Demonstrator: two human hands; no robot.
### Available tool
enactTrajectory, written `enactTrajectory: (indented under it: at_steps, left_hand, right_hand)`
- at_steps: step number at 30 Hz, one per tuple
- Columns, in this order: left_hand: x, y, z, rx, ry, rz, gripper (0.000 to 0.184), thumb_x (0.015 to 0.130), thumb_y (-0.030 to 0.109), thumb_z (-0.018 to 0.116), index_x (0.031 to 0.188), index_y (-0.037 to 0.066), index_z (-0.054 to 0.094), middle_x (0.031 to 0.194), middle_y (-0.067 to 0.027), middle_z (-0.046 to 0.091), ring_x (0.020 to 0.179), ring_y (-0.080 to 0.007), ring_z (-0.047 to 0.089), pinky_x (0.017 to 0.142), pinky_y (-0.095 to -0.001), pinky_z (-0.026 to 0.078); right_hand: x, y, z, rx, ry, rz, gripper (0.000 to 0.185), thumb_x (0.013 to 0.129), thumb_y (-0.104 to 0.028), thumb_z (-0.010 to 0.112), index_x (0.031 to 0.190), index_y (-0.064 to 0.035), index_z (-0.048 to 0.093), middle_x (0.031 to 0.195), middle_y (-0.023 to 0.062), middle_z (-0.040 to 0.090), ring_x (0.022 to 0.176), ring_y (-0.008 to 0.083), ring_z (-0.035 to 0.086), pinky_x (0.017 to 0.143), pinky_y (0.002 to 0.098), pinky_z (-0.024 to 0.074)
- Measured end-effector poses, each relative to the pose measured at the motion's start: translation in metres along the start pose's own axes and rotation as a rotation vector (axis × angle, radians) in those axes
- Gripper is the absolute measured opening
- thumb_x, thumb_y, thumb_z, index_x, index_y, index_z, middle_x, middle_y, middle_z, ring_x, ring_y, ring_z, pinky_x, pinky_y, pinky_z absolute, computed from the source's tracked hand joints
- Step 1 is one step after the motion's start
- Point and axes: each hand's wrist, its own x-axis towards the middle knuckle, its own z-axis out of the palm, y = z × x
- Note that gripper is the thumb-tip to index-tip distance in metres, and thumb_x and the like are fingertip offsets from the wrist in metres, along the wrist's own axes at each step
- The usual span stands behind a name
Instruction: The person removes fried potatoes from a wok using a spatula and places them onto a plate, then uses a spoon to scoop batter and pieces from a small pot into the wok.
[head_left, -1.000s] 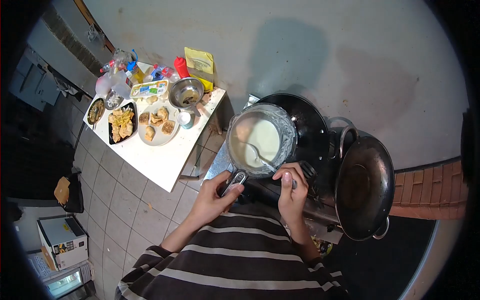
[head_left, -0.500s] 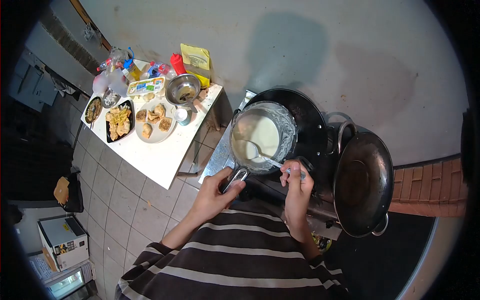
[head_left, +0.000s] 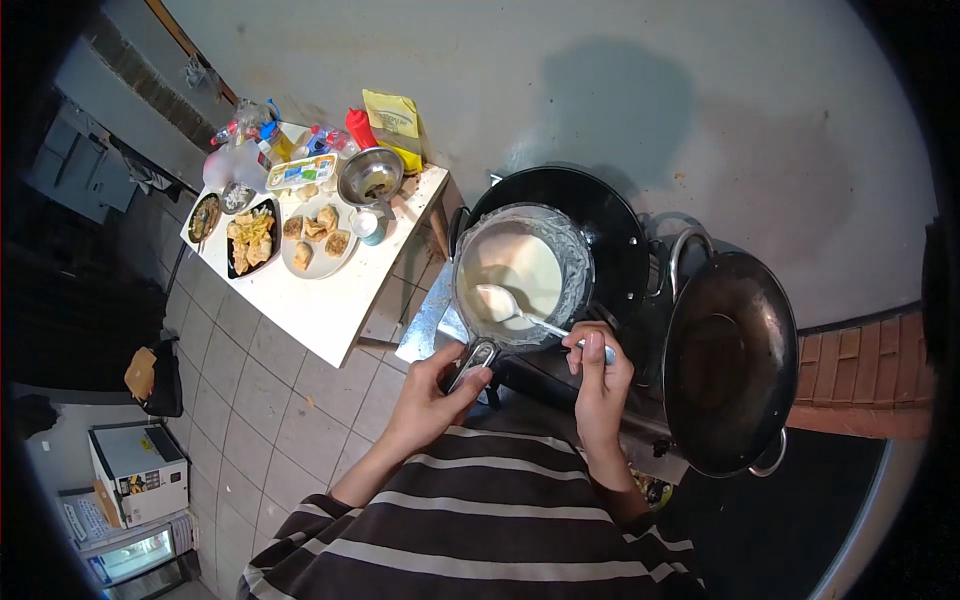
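My left hand (head_left: 425, 402) is closed around the metal handle of a saucepan (head_left: 577, 262) and steadies it. Creamy white liquid (head_left: 537, 272) fills the pan's bottom, and dried residue coats its inner wall. A spoon (head_left: 547, 325) is pinched by its handle in my right hand (head_left: 603, 378). The spoon's bowl, coated or filled with the white liquid, is over the left part of the pan, at or just above the surface. Under the saucepan sits a wide black wok (head_left: 618, 222); how the two touch is hidden.
Right of the saucepan stands a second dark wok (head_left: 720, 350) with loop handles. A white table (head_left: 318, 318) at left carries a plate of dumplings (head_left: 322, 268), a black tray of food (head_left: 252, 240), a steel bowl (head_left: 370, 160), a red bottle (head_left: 358, 127) and a yellow bag (head_left: 393, 120).
The spoon's bowl has shifted slightly and now shows more white liquid on it. Both hands keep their holds. The camera view has moved a little, shifting the table rightward.
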Motion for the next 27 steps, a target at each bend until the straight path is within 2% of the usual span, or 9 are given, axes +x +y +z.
enactTrajectory:
  at_steps: [5,7,13,23,27]
  left_hand:
    - [-0.011,-0.002,0.013,-0.083,0.010,-0.034,0.013,0.095,0.012,0.064,0.090,0.004,0.055,0.059,0.0005,0.053,0.044,-0.0066,0.047,0.040,-0.0228,0.031]
    - [-0.015,-0.006,0.018,-0.086,0.013,-0.021,0.011,0.095,0.010,0.064,0.091,0.004,0.055,0.060,0.0002,0.054,0.044,-0.0068,0.047,0.040,-0.0226,0.032]
    - [-0.027,-0.010,0.031,-0.135,0.038,-0.047,0.010,0.095,0.010,0.063,0.093,0.004,0.055,0.061,-0.0006,0.054,0.044,-0.0073,0.047,0.040,-0.0225,0.033]
    - [-0.036,-0.012,0.042,-0.078,0.043,-0.059,0.010,0.096,0.009,0.061,0.092,0.004,0.054,0.060,0.0001,0.052,0.044,-0.0072,0.045,0.040,-0.0230,0.033]
    - [-0.034,-0.008,0.038,-0.078,0.016,-0.068,0.010,0.096,0.010,0.062,0.092,0.004,0.054,0.059,0.0004,0.051,0.045,-0.0071,0.045,0.040,-0.0230,0.032]
  right_hand:
    - [-0.012,0.001,-0.015,-0.085,-0.049,-0.084,0.028,0.103,-0.016,0.048,0.087,0.0027,0.062,0.088,0.0060,0.059,0.074,0.0097,0.051,0.066,0.0236,0.0399]
    - [-0.017,0.001,-0.021,-0.119,-0.055,-0.123,0.027,0.102,-0.015,0.049,0.086,0.0025,0.063,0.088,0.0088,0.062,0.080,0.0160,0.057,0.072,0.0278,0.0438]
    - [-0.024,-0.005,-0.036,-0.217,-0.108,-0.242,0.026,0.100,-0.014,0.051,0.084,0.0021,0.064,0.087,0.0117,0.063,0.084,0.0226,0.061,0.078,0.0319,0.0460]
    - [-0.024,-0.001,-0.045,-0.145,-0.097,-0.194,0.028,0.101,-0.012,0.047,0.082,0.0031,0.060,0.084,0.0118,0.061,0.079,0.0220,0.060,0.075,0.0317,0.0458]
    - [-0.019,0.003,-0.044,-0.131,-0.081,-0.143,0.030,0.102,-0.014,0.046,0.081,0.0032,0.058,0.082,0.0095,0.060,0.075,0.0163,0.056,0.070,0.0280,0.0429]
